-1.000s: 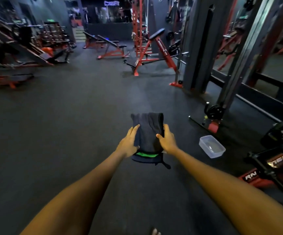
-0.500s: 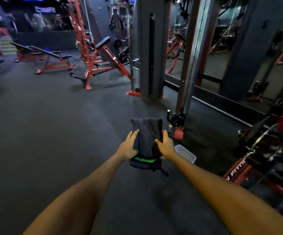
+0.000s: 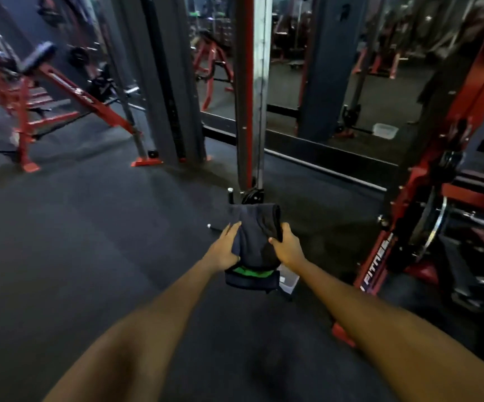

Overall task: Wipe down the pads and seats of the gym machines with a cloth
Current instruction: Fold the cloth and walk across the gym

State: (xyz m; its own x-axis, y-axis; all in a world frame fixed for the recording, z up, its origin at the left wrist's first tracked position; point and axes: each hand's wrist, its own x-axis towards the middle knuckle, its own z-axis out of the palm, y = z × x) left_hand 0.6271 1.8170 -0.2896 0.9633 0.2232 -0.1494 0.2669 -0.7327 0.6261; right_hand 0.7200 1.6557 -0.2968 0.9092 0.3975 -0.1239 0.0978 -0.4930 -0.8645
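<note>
A person is holding a folded dark cloth (image 3: pixel 256 230) out in front at arm's length, above the dark rubber floor (image 3: pixel 75 242) of a gym. The left hand (image 3: pixel 224 249) is gripping the cloth's left edge, fingers lying along the fabric and thumb tucked beneath. The right hand (image 3: pixel 287 248) is clamping the right edge, thumb pressing on top and fingers wrapping behind. A green band (image 3: pixel 252 271) is showing along the cloth's lower fold, with a darker hem hanging just below it.

A clear plastic container (image 3: pixel 288 281) is sitting on the floor at about five o'clock from the cloth, partly hidden behind the right wrist. At twelve o'clock from the hands, a grey and red upright post (image 3: pixel 252 91) is rising from the floor, with a small black pulley (image 3: pixel 252 195) at its foot, just above the cloth's top edge. At ten o'clock, a red-framed incline bench (image 3: pixel 60 82) with a dark pad (image 3: pixel 36 58) is standing well apart from the hands. At three o'clock, a red machine frame (image 3: pixel 380 253) carrying white lettering is leaning near the right forearm, with weight plates beside it. Beyond the post, a mirrored wall (image 3: pixel 290 91) is reflecting more red equipment and a second image of the container at about two o'clock. Both bare forearms are stretching in from the bottom edge, and the cloth is touching no machine.
</note>
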